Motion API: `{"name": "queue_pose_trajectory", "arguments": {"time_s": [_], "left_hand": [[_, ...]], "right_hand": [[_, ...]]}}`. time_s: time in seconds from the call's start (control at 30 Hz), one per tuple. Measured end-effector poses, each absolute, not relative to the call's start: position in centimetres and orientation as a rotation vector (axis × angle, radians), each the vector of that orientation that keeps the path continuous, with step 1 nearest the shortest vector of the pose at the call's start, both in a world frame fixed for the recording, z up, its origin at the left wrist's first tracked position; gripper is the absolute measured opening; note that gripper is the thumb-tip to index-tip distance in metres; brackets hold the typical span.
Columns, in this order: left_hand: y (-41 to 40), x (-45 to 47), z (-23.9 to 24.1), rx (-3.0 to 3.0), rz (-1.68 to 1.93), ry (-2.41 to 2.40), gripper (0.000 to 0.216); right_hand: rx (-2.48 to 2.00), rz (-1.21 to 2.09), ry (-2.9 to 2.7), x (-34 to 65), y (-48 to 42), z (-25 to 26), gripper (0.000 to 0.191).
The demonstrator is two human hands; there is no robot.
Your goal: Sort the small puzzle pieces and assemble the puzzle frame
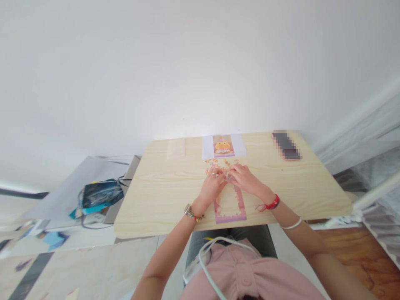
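Observation:
On a light wooden table (162, 196) lies a pink-bordered puzzle frame (230, 205), its inside partly filled. My left hand (211, 186) and my right hand (245, 177) meet at the frame's far end, fingers curled and pinched together over small puzzle pieces. What each hand pinches is too small to name. Loose puzzle pieces (218, 164) are scattered just beyond the fingers. Further back lies a reference picture (223, 146) of an orange character on a white sheet.
A phone (286, 145) lies at the table's far right. A pale sheet (176, 148) rests at the far left. Left of the table, a dark blue bag (100, 194) sits on a grey surface. A white wall stands behind the table.

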State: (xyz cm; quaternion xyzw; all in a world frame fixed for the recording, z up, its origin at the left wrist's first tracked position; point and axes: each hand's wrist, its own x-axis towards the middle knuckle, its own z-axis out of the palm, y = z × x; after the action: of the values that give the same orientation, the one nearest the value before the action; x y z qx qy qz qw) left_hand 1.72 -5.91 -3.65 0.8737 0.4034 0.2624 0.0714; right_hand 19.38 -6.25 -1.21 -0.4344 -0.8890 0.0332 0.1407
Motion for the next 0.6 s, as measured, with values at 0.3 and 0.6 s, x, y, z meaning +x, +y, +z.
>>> {"name": "queue_pose_trajectory", "arguments": {"time_s": [0.3, 0.6], "left_hand": [[-6.3, 1.9, -3.9, 2.599, 0.747, 1.196, 0.011], [-6.4, 2.0, -3.8, 2.606, 0.707, 1.209, 0.016]], "right_hand": [[-1.236, 0.098, -2.56, 19.9, -6.5, -2.5, 0.007], [-1.25, 0.181, -2.524, 20.1, -6.5, -2.6, 0.006]]}}
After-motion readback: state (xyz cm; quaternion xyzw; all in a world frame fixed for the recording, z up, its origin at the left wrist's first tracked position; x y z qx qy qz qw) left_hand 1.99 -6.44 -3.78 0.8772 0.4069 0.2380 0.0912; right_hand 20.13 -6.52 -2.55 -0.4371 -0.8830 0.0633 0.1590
